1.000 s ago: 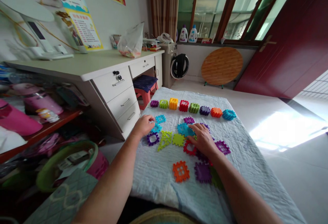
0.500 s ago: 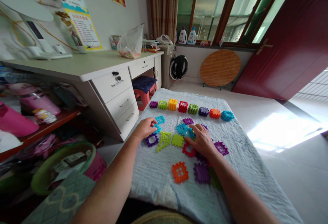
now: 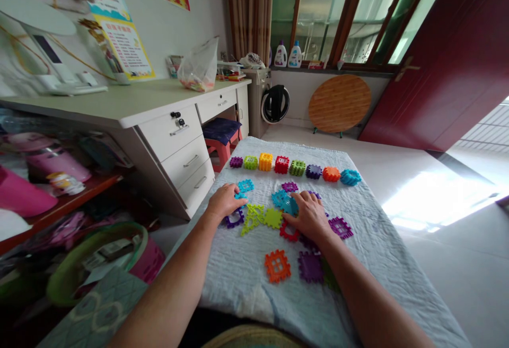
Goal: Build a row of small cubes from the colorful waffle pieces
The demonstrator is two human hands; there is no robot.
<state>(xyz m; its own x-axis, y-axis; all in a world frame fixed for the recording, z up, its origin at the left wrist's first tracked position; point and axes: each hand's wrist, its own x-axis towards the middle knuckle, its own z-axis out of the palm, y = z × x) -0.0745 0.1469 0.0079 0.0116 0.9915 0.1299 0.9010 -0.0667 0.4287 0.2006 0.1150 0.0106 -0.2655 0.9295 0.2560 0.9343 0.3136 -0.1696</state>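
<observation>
My left hand (image 3: pixel 226 200) rests low over the left side of the cloth-covered table. Its thumb and forefinger are apart, with a blue notched tile (image 3: pixel 240 196) between them and partly covered. A dark purple frame tile (image 3: pixel 235 218) lies just below these fingers, another blue tile (image 3: pixel 245 185) just beyond. My right hand (image 3: pixel 312 212) is spread, thumb out, beside a blue tile (image 3: pixel 281 198) and over a red frame tile (image 3: pixel 289 232). Between the hands lie a lime triangular lattice piece (image 3: pixel 253 218) and a lime square tile (image 3: pixel 273 218). My right palm hides some pieces.
Several assembled toy blocks, among them a red cube (image 3: pixel 282 165), form a row along the far side of the table. Nearer me lie an orange window tile (image 3: pixel 277 266) and a purple tile (image 3: pixel 311 267). A white desk (image 3: pixel 175 136) stands at the left.
My left thumb has stretched out over the blue tile. My right thumb has swung left, toward the lime square, and that hand shows more of the blue tile. The view has shifted slightly.
</observation>
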